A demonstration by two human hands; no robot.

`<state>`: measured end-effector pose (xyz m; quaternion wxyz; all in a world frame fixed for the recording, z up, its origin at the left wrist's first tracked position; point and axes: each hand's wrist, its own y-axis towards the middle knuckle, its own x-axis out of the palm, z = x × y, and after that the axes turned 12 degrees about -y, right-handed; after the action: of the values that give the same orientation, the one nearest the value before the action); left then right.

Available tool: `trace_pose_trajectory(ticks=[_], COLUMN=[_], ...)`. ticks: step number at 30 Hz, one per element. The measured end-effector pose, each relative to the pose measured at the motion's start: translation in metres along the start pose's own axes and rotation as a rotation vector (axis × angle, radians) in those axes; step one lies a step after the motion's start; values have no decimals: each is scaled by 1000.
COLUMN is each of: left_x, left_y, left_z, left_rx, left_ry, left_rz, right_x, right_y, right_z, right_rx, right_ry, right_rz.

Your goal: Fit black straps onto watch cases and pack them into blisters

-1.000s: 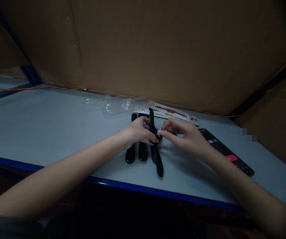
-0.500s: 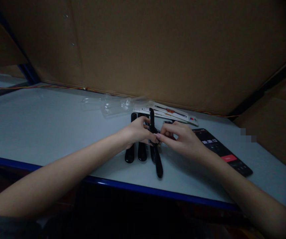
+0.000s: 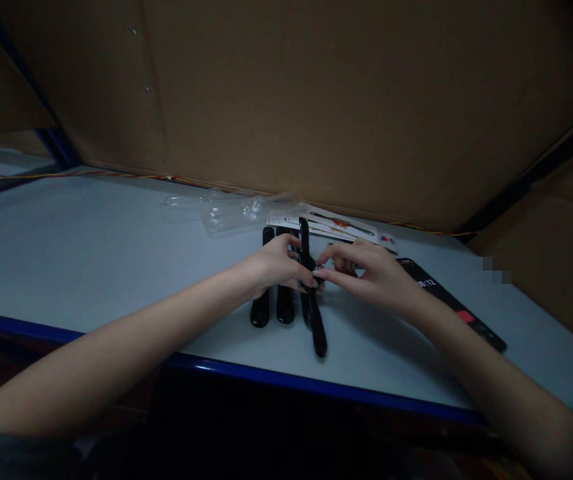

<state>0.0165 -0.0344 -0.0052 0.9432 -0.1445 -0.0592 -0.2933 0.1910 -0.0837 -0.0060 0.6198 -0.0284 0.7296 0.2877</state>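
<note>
My left hand is closed round the middle of a long, glossy black tool with two rounded ends. It is held at a slight tilt above the bench, and its middle is partly hidden by my fingers. At the tool's right side, the thumb and forefinger of my right hand pinch at a small shiny part that I cannot make out. Under and beside my left hand, similar black tools lie side by side on the grey bench top.
Clear plastic blister shells and printed cards lie at the back. To the right, a phone shows a timer, partly covered by my right forearm. A cardboard wall closes the rear; a blue edge runs along the front.
My right hand's fingertips have shifted slightly at the tool's middle, and the forefinger has lifted a little. The forearm now hides more of the phone. My left hand holds still.
</note>
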Motion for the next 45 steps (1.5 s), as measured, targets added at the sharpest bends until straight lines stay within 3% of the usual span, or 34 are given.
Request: trace_pose_trajectory(ticks=[5,14,18,23,34,38,45], left_x=[0,0,2,1,1,1,1], left_y=[-1,-3,-4,-2,-3,-3,-2], left_z=[0,3,4,3,5,5,3], left_rx=[7,-12,-11,-18,-18,-13,-3], left_ry=[3,-31,-5,3,-3,4,-16], left_rz=[-8,-22,10,-15,-21,-8,-8], right_x=[7,-9,-9,4,-6,-3,6], right_y=[1,-1,-1,0,-1,0,1], right_z=[-8,-3,1,-2,0,4,-8], right_rx=[25,81,0,13,82,15,50], right_ry=[-48,208,134,-20,198,125,35], right_rz=[40,27,-40,14,40,-23,2])
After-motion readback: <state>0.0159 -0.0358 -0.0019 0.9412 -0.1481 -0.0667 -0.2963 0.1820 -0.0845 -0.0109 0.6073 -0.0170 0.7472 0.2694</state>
